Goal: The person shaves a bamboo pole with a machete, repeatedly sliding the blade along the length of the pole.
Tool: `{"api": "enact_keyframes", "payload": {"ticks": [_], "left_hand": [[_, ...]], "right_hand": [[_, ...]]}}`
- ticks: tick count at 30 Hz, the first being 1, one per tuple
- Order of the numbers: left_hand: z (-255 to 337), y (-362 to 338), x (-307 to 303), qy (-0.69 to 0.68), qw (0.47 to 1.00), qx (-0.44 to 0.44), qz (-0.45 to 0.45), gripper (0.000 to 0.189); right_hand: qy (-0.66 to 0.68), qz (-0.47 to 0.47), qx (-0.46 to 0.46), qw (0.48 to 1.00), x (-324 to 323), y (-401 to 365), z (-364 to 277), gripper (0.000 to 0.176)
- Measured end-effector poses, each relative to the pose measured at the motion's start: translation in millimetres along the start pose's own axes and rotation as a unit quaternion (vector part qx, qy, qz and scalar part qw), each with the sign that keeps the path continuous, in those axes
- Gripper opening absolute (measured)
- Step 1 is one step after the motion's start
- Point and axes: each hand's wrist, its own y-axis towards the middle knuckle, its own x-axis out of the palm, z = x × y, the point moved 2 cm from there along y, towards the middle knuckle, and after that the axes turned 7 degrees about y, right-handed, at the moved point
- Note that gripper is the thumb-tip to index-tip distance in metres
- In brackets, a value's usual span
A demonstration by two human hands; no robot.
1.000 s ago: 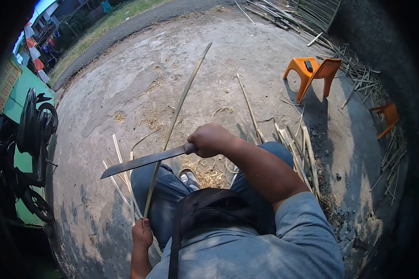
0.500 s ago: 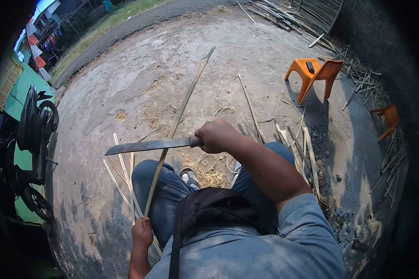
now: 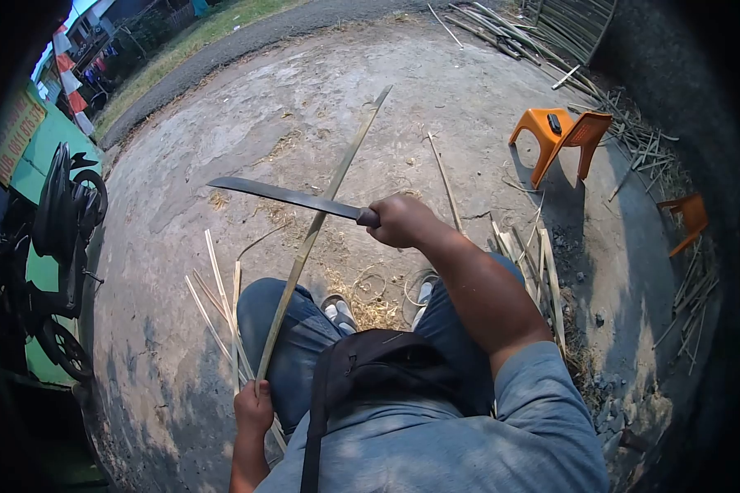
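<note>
My right hand (image 3: 401,220) is wrapped round the handle of a machete (image 3: 279,194), whose long blade points left and overlaps a bamboo strip about midway along its length. That long bamboo strip (image 3: 305,246) slants up and away from beside my left thigh, its far tip over the concrete. Its near end is gripped by my left hand (image 3: 254,408), thumb on top, low beside my left leg. Several thin pale bamboo strips (image 3: 215,271) lie next to my left knee. By my right knee rests another bundle of split strips (image 3: 548,283).
Shavings (image 3: 372,311) litter the ground between my feet. An orange plastic chair (image 3: 541,146) with a small black object on it stands ahead right, a second orange chair (image 3: 689,218) beyond. Bamboo piles (image 3: 501,31) line the wall. A parked motorcycle (image 3: 57,238) is at left.
My right hand and the machete have moved forward along the bamboo strip, away from me, and the blade's tip has swung up. My left hand keeps its hold at the near end.
</note>
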Motion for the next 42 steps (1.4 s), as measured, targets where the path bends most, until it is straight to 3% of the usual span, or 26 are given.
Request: {"api": "enact_keyframes", "payload": {"ticks": [7,11,17,20,26,29,32,35,38,42], "left_hand": [[-2,1,3,-0.021,1.000,0.004,-0.008,0.074],[-7,1,7,-0.031,0.999,-0.005,-0.006,0.073],[-1,0,4,-0.005,1.000,-0.009,-0.004,0.073],[-6,1,1,-0.013,1.000,-0.002,-0.016,0.073],[-20,7,7,-0.078,0.996,0.020,-0.042,0.071],[-30,6,10,-0.084,0.995,0.016,-0.049,0.071],[-27,7,12,-0.073,0.997,0.022,-0.033,0.070],[-24,6,9,-0.072,0.997,0.022,-0.037,0.070],[-30,7,10,-0.086,0.995,0.015,-0.052,0.069],[-35,8,16,-0.104,0.993,0.019,-0.056,0.067]], "right_hand": [[-0.121,-0.097,-0.141,0.978,28,-17,-45,0.020],[-0.109,-0.071,-0.139,0.982,23,-4,-32,0.019],[0.027,0.028,-0.004,0.999,6,7,1,0.017],[0.024,-0.001,-0.056,0.998,11,0,-4,0.018],[-0.118,-0.069,-0.165,0.977,26,-16,-41,0.018],[-0.097,-0.065,-0.139,0.983,20,-7,-33,0.018],[-0.025,-0.034,-0.053,0.998,13,13,-9,0.018],[0.028,0.017,-0.051,0.998,13,13,4,0.015],[0.016,-0.003,-0.050,0.999,12,1,-3,0.020],[-0.067,-0.064,-0.124,0.988,20,-18,-30,0.019]]}}
